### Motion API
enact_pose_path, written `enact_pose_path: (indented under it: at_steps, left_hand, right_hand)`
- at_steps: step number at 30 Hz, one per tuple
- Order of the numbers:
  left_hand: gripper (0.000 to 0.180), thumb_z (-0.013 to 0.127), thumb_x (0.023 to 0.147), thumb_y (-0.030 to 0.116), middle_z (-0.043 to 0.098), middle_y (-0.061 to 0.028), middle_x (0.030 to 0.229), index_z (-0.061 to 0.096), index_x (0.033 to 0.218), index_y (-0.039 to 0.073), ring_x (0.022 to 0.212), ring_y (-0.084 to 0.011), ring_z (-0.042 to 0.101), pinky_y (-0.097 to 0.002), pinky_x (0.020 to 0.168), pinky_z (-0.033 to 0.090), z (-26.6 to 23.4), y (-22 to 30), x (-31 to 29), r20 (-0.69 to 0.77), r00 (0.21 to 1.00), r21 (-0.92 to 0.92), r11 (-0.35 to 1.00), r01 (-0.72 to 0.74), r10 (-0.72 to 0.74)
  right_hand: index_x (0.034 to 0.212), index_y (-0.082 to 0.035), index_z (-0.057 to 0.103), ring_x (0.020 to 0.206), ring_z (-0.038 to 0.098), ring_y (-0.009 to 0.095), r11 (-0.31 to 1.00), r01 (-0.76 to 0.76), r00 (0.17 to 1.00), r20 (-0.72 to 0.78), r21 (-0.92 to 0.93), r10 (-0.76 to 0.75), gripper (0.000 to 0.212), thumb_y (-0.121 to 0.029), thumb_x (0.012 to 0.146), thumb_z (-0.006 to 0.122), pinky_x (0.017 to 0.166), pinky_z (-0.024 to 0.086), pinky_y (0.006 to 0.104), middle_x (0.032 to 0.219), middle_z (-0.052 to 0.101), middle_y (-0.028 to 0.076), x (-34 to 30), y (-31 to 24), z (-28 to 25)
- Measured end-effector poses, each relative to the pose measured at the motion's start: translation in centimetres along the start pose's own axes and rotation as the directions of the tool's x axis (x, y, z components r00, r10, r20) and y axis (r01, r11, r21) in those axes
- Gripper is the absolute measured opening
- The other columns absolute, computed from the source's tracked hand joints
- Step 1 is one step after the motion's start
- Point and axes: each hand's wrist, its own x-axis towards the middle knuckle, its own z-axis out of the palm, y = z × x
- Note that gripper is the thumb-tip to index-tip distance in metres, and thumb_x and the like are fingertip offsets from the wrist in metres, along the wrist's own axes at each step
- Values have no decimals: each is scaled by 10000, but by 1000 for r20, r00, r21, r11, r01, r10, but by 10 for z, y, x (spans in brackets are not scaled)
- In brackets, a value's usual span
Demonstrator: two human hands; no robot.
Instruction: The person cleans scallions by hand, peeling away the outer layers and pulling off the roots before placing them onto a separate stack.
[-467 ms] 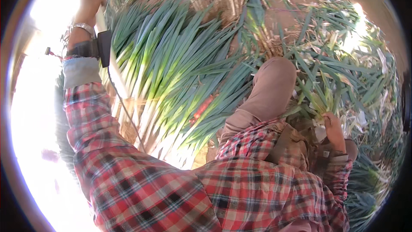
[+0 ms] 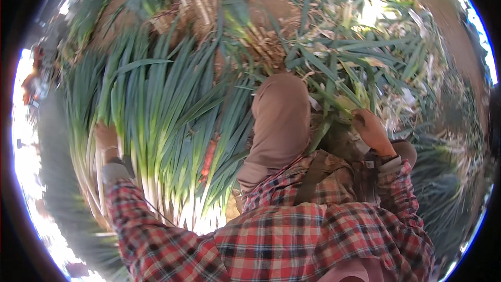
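My left hand [image 2: 106,137] is low at the left end of a long row of leeks [image 2: 156,109], its fingers closed around a leek [image 2: 107,94]. That leek's green leaves point away from me and its white stalk runs back toward me beside my wrist. The fingertips are partly hidden by the stalks. On the right, past my bent knee [image 2: 282,115], my right hand [image 2: 371,128] pinches some green leek leaves [image 2: 342,105] near my lap. What lies under those fingers is partly hidden.
Bundled leeks [image 2: 201,0] lie on brown ground at the far side. A heap of stripped leaves [image 2: 402,68] spreads over the right. More leeks [image 2: 438,169] lie at the lower right. Something red [image 2: 209,161] shows among the row's leaves.
My left hand has come down and nearer from the upper left, bringing the leek onto the row. The view has swung left. My right hand stays near my lap with the leaves.
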Motion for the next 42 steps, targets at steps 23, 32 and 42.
enact_pose_path:
  at_steps: [23,32,42]
  left_hand:
    - [925,763,742,452,536,-228,1303,342,1416,-21,1217,-302,523,-373,989,431,-194,685,-34,126,211,-941,184,-284,969]
    - [1199,839,574,553,376,-306,1404,259,1449,-27,1325,-385,384,-404,1078,344,-230,806,-174,-12,79,-899,23,-437,997]
    - [943,828,648,452,604,-238,1191,428,1309,-89,1100,-313,600,-395,912,484,-151,730,-243,370,188,-920,387,-65,910]
  right_hand:
    - [1001,60,614,839,581,169,635,-412,456,-455,654,765,398,-294,839,698,761,466,303,893,646,107,27,132,-36]
    - [1112,163,527,889,615,259,-142,-488,66,199,861,978,892,-670,795,568,747,498,344,991,629,226,-85,245,102]
    - [1099,142,545,872,622,293,-213,-327,292,313,921,904,811,-616,811,574,746,494,367,962,636,235,-41,201,116]
